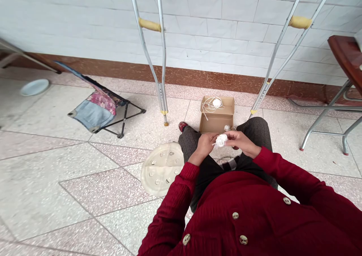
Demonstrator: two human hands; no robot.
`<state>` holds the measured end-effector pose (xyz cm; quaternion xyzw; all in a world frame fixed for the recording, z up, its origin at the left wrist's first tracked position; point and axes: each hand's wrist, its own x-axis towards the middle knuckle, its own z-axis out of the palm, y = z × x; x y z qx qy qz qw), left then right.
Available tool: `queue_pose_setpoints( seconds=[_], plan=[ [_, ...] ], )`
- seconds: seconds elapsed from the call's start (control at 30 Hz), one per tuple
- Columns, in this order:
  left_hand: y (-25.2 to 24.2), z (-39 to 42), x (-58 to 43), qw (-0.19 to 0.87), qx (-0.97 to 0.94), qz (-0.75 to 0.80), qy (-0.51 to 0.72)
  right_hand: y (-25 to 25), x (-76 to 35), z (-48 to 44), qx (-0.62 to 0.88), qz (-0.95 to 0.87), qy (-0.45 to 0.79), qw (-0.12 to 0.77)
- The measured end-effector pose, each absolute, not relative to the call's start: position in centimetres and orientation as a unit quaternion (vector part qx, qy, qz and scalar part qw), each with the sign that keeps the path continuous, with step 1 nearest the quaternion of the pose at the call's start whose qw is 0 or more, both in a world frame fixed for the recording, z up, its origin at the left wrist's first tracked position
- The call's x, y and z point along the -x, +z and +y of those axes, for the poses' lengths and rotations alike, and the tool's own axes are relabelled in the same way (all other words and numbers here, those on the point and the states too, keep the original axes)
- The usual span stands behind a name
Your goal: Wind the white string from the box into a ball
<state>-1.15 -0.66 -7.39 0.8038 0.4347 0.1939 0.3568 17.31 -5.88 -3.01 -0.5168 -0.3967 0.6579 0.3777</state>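
Presently, the left hand (206, 144) and right hand (242, 143) grip a white bundle (221, 140); another ball (217, 103) lies near the cardboard box's (216, 124) far edge.

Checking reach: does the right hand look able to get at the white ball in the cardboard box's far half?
Probably yes: the cardboard box lies open and nothing blocks the white ball, though the right hand holds a cord bundle.

The left arm (174, 207) rose from the bottom of the frame; the right arm (288, 173) slanted in from the lower right. Just right of and below centre, the left hand (206, 144) and right hand (241, 142) faced each other, close together, fingers bent in a pinching grip.
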Motion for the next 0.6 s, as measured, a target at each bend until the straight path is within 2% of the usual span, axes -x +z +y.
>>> queue_pose_setpoints(
  seconds=[0.13, 0.37, 0.47, 0.6],
  plan=[
    [-5.7, 0.7, 1.1, 0.245, -0.878, 0.385, 0.143, -4.1, -17.7, -6.8, 0.537, -0.475, 0.597, 0.359],
    [-2.9, -0.1, -0.4, 0.128, -0.919, 0.356, 0.113, -6.3, -19.2, -4.6, 0.623, -0.604, 0.406, 0.286],
    [-2.4, -1.3, -1.3, 0.115, -0.911, 0.379, 0.112, -7.3, -19.4, -3.4, 0.656, -0.556, 0.392, 0.328],
    [-3.2, -2.8, -2.0, 0.17, -0.897, 0.389, 0.127, -7.5, -18.9, -2.3, 0.649, -0.384, 0.482, 0.447]
  ],
)
